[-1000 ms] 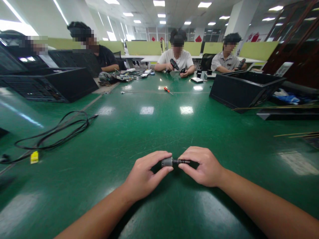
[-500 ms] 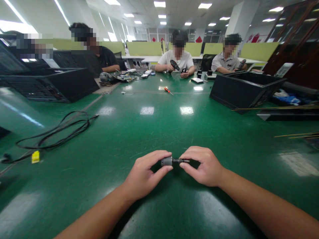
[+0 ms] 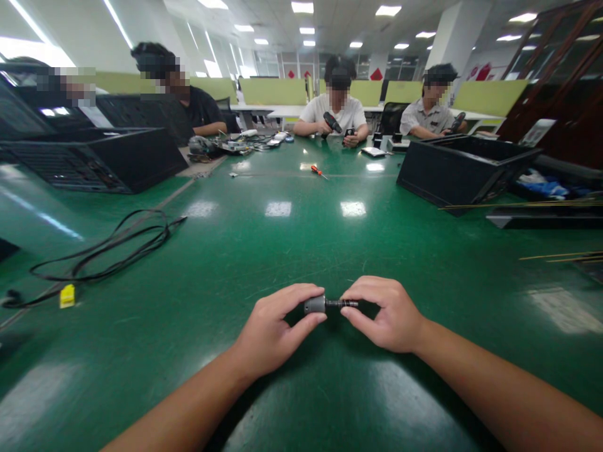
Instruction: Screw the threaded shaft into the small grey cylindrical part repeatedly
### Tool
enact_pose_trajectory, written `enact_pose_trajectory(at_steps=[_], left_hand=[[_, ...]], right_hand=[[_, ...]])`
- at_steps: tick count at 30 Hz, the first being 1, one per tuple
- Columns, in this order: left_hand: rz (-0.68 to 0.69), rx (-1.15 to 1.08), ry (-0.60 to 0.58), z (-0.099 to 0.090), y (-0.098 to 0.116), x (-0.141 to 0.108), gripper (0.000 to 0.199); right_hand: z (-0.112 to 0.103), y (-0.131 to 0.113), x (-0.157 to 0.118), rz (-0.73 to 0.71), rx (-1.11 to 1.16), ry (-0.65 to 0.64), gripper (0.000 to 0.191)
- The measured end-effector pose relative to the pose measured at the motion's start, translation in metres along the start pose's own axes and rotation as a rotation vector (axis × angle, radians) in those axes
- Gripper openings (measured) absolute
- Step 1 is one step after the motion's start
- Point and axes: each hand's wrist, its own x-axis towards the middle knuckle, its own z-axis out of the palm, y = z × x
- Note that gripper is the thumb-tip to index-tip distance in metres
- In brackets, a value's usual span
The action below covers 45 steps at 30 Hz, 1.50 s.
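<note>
Both my hands hold one small part level above the green tabletop: a grey cylinder point(image 3: 314, 305) with a thin dark shaft point(image 3: 333, 304) sticking out of its right side. Its exact kind I cannot make out. My left hand point(image 3: 271, 329) pinches the cylinder between thumb and fingers, closed on it. Farther right, my right hand point(image 3: 389, 314) is closed in a pinch on the shaft, whose ridged tip shows past the fingertips. The fingers of both hands partly cover the part.
Black cables point(image 3: 117, 251) with a yellow tag point(image 3: 67, 295) lie on the left. Black computer cases stand at left point(image 3: 136, 160) and right point(image 3: 452, 172). A red screwdriver point(image 3: 316, 170) lies farther back. Several people sit across the table, one holding a power drill point(image 3: 332, 122).
My right fingertips have shifted very slightly right along the shaft. My left hand and the cylinder stay put. Across the table, the person's drill has moved slightly.
</note>
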Motion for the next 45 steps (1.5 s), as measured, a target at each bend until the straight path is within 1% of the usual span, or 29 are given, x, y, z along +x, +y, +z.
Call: enact_pose_trajectory(at_steps=[14, 21, 34, 40, 45], left_hand=[[-0.005, -0.004, -0.005, -0.0013, 0.0018, 0.0013, 0.027], [0.005, -0.001, 0.012, -0.0007, -0.0003, 0.0, 0.029], [-0.016, 0.006, 0.006, -0.0024, 0.0006, 0.0017, 0.028], [-0.001, 0.017, 0.024, -0.0026, -0.0009, 0.0008, 0.029], [-0.018, 0.021, 0.015, -0.0036, -0.0002, 0.0017, 0.029]], right_hand=[[-0.0003, -0.0001, -0.0002, 0.009, -0.01, 0.004, 0.007], [-0.0012, -0.0003, 0.0001, -0.002, -0.009, 0.015, 0.007], [-0.0005, 0.0002, 0.0009, 0.001, -0.01, 0.023, 0.005], [-0.0012, 0.0002, 0.0009, 0.003, -0.015, 0.021, 0.005], [-0.0014, 0.0007, 0.0007, 0.002, -0.03, 0.044, 0.005]])
